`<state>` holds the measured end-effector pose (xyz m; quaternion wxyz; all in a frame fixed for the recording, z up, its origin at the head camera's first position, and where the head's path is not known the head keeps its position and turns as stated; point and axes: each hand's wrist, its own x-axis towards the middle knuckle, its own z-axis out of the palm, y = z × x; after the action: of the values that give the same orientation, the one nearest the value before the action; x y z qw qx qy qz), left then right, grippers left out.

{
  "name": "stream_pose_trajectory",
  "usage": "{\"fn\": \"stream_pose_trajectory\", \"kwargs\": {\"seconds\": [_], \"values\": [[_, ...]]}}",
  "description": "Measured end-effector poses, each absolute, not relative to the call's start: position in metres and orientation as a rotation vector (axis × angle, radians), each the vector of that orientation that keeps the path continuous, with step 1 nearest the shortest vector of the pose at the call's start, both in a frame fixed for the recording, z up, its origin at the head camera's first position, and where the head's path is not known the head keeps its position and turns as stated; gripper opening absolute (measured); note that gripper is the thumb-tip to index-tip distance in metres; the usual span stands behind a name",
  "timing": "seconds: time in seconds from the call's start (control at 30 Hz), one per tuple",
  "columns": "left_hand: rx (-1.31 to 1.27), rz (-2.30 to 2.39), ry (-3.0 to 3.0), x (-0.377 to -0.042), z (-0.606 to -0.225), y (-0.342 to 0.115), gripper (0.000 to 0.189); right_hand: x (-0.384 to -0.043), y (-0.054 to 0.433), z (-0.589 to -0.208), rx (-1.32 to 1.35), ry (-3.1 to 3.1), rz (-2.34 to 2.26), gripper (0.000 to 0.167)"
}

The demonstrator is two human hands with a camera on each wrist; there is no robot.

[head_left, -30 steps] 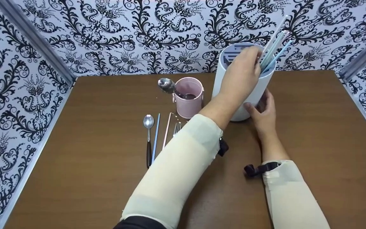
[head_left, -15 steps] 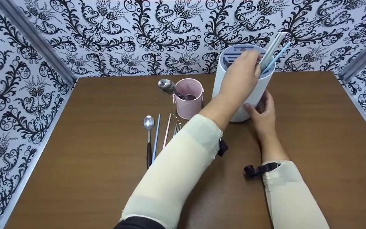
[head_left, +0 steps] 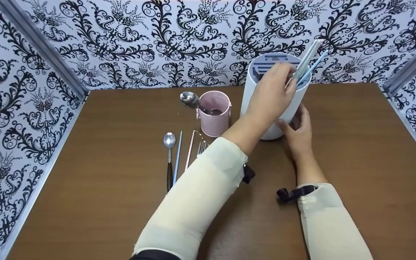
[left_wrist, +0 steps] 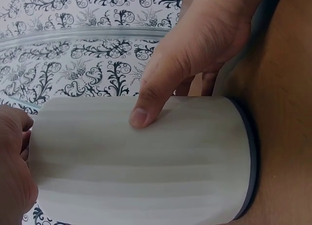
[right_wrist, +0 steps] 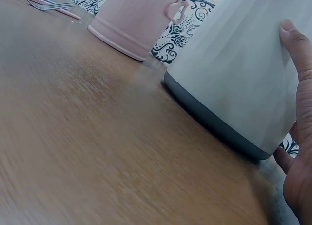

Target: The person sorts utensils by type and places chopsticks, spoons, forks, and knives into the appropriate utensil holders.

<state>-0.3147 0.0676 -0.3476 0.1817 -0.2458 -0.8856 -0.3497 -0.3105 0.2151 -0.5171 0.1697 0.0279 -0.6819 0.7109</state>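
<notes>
A tall white oval utensil holder [head_left: 296,103] with a slotted blue-grey insert [head_left: 267,65] stands tilted slightly to the right. Several thin pale sticks [head_left: 308,57] and a light blue stick [head_left: 314,66] rise from its right side. My left hand [head_left: 273,88] is over the rim, with thumb and fingers pinching a pale stick low down. Lower on the wall, my right hand [head_left: 299,135] grips the holder from the right. Its thumb [left_wrist: 146,108] presses on the near face in the left wrist view. The holder's dark base [right_wrist: 214,122] is at the tabletop in the right wrist view.
Left of the holder stands a pink bucket-shaped cup [head_left: 215,122] with a metal spoon [head_left: 190,100] leaning out. In front lie a black-handled spoon [head_left: 169,159], a blue stick [head_left: 177,155], a pink stick [head_left: 190,150] and a fork [head_left: 201,146], partly behind the left sleeve.
The tallest pale stick has gone down into the holder, level with its neighbours. My left hand has dropped slightly with it. My right hand keeps its grip.
</notes>
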Motion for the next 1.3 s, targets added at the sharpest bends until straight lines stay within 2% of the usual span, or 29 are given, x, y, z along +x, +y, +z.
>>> {"fn": "stream_pose_trajectory", "kwargs": {"seconds": [0.63, 1.3], "values": [[-0.792, -1.095, -2.252, -0.278, -0.374, 0.039, 0.019, -0.31, 0.215, -0.521, 0.122, -1.896, 2.043, 0.088], [-0.655, -1.114, -2.28, -0.235, -0.436, -0.013, 0.013, -0.309, 0.216, -0.519, 0.082, -1.943, 1.98, 0.09]]}}
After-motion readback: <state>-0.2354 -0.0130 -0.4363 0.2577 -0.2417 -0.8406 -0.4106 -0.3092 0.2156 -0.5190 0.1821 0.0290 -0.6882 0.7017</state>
